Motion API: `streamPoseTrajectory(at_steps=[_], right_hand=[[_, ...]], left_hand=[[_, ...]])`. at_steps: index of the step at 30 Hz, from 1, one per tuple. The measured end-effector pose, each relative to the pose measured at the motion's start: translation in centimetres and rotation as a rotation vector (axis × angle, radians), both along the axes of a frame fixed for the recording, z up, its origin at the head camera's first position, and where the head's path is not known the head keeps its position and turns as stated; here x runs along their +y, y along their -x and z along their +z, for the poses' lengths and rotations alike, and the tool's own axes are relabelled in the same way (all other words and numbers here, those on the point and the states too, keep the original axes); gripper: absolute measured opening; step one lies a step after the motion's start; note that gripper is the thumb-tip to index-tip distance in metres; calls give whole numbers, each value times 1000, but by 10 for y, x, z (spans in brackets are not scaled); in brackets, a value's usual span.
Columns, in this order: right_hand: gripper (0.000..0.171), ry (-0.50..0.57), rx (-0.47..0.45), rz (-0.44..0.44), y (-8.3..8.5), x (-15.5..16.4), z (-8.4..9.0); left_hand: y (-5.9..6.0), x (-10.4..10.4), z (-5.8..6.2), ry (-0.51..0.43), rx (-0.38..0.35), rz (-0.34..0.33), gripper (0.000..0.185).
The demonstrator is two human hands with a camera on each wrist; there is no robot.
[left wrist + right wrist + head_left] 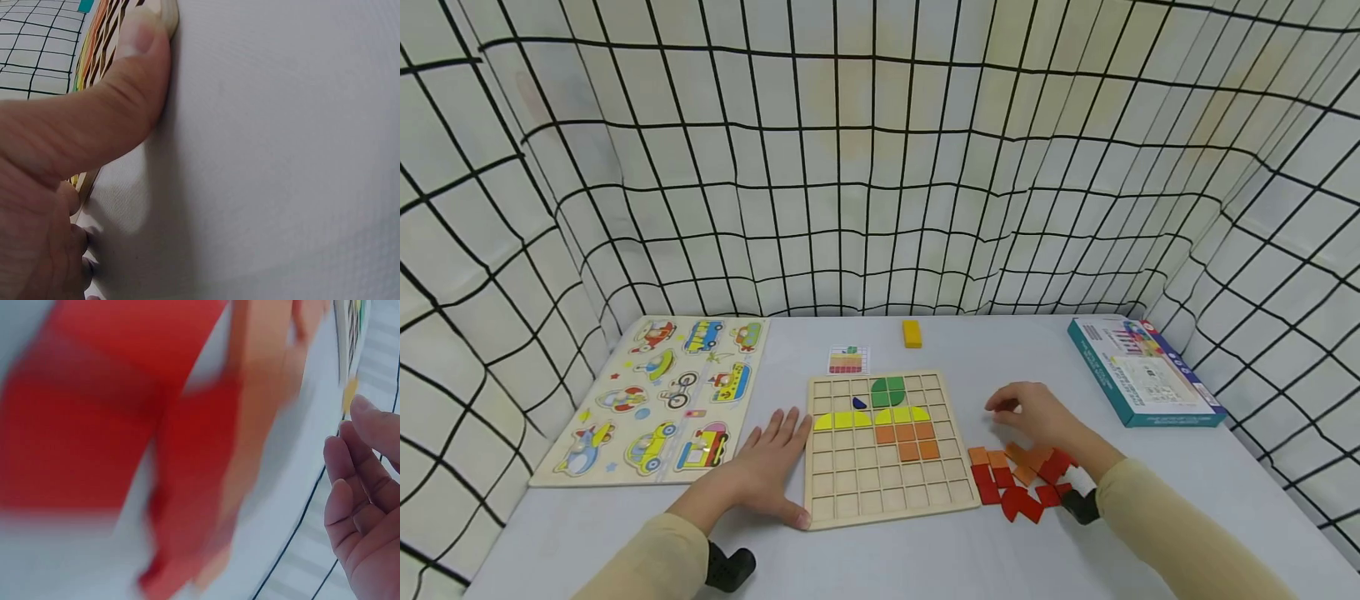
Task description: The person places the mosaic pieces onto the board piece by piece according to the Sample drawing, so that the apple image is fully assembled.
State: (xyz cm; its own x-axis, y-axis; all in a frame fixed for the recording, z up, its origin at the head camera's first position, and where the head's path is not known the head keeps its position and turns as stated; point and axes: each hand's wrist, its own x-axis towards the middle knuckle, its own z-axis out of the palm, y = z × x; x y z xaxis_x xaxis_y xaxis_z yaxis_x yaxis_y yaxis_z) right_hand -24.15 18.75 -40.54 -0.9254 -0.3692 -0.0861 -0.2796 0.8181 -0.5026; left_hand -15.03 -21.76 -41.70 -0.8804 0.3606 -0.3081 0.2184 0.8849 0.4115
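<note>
My left hand (766, 471) lies with spread fingers along the left edge of a wooden grid board (867, 485). Its thumb (134, 69) presses the board's near left corner. On the board sit green rounded pieces (887, 392), a small dark blue piece (859, 402), a row of yellow rounded pieces (842, 421) and several orange squares (906, 433). My right hand (1037, 415) hovers right of the board, beyond a pile of red pieces (987, 483) and orange pieces (1025, 475). Its fingers are loosely curled, with nothing seen between thumb and fingertips in the right wrist view.
A small pattern card (848, 360) and a yellow block (912, 334) lie beyond the board. To the left is a vehicle picture puzzle (692, 433); a teal-edged box (1142, 375) lies at the right. White walls with black netting (872, 183) enclose the table.
</note>
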Motion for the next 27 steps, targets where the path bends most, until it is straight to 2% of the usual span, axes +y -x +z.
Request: streamPoseTrajectory(at_steps=[6,12,16,22,27], right_hand=[[20,-13,-4,-39,-3,59,6],[25,-32,-48,32,-11,94,5],[29,-59,-85,37,-13,101,1],[26,-66,-71,39,-11,103,-1],[20,-83,-41,-16,-10,105,-3]], left_hand=[[0,-1,-1,8,2,2,135],[1,0,0,7,7,-4,135],[0,0,1,8,4,-5,134],[-1,0,3,3,0,-4,134],[-1,0,3,7,4,-5,134]])
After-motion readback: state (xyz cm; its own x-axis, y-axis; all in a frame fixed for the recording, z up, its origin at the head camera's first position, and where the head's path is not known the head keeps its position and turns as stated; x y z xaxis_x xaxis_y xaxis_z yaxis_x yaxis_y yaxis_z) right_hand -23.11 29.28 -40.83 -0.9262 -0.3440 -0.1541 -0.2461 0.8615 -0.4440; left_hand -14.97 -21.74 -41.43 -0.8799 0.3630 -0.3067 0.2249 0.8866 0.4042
